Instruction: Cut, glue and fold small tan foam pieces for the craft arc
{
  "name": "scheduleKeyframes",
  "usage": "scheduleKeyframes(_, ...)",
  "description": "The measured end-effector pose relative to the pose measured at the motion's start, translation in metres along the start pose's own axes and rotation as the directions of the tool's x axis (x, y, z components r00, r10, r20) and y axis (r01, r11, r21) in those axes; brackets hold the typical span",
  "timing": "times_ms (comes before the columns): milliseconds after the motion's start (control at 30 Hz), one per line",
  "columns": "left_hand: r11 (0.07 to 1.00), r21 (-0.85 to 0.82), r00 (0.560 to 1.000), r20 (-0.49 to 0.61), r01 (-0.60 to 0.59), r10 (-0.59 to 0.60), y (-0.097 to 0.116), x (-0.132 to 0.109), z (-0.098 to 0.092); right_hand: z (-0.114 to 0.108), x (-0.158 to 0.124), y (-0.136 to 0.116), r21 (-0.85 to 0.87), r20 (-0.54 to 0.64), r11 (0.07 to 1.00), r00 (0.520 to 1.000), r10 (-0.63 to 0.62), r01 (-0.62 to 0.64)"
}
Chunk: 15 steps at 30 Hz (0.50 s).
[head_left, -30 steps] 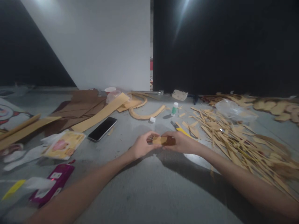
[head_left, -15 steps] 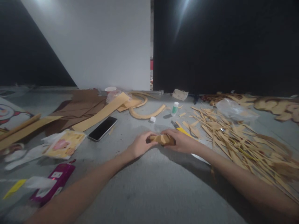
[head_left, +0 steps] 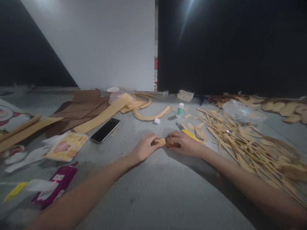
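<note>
Between both hands is a small tan and brown piece (head_left: 162, 141), its exact shape partly hidden by fingers. My left hand (head_left: 145, 147) pinches its left end between thumb and fingers. Curled over the right end are the fingers of my right hand (head_left: 183, 143). Just beyond the right hand lies a yellow-handled cutter (head_left: 190, 134), partly covered. A small white cap (head_left: 157, 121) rests farther back, and a green and white glue stick (head_left: 179, 110) stands upright behind the right hand.
Thin tan strips (head_left: 242, 143) pile up at the right. A black phone (head_left: 106, 130), a yellow packet (head_left: 67, 146) and a purple device (head_left: 56, 187) lie left. Brown sheets (head_left: 80, 107), a curved tan strip (head_left: 151, 117) and a clear plastic bag (head_left: 240, 110) are farther back.
My right hand's fingers have moved over the piece, covering more of its right part. My left hand keeps its grip in nearly the same place.
</note>
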<state>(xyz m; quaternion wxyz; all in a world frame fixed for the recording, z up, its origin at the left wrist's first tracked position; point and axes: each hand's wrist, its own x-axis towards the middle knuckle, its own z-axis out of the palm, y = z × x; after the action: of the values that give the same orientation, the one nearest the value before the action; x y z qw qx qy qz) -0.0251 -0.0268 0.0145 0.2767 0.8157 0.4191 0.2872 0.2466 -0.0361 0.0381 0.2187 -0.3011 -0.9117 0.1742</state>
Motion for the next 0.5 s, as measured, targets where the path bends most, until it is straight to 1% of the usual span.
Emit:
scheduleKeyframes(67, 1.000, -0.004, 1.000, -0.008, -0.010, 0.010, -0.0009, 0.0001, 0.0006, 0.0006, -0.0004, 0.0010, 0.006, 0.001, 1.000, 1.000, 0.008, -0.008)
scheduleKeyframes(100, 1.000, -0.006, 1.000, -0.009, -0.010, 0.009, -0.0014, 0.0001, 0.0007, 0.0008, -0.0008, 0.0010, 0.012, -0.002, 0.999, 0.999, 0.032, -0.032)
scheduleKeyframes(233, 1.000, -0.003, 1.000, -0.009, -0.003, 0.003, -0.0024, -0.0002, 0.0004, 0.0022, -0.0027, 0.0001, 0.045, -0.034, 0.982, 0.982, 0.186, -0.184)
scheduleKeyframes(300, 1.000, -0.001, 1.000, -0.010, -0.012, 0.012, -0.0026, -0.0004, 0.0003, 0.0029, -0.0034, 0.0004, 0.067, -0.043, 0.971, 0.972, 0.233, -0.230)
scheduleKeyframes(400, 0.999, -0.005, 0.999, -0.020, -0.040, 0.040, -0.0035, -0.0007, 0.0006, 0.0028, -0.0035, 0.0015, 0.092, -0.045, 0.968, 0.970, 0.239, -0.235)
scheduleKeyframes(500, 0.998, -0.008, 0.998, -0.020, -0.065, 0.064, -0.0051, -0.0007, 0.0009, 0.0018, -0.0027, 0.0022, 0.096, -0.036, 0.979, 0.983, 0.181, -0.177)
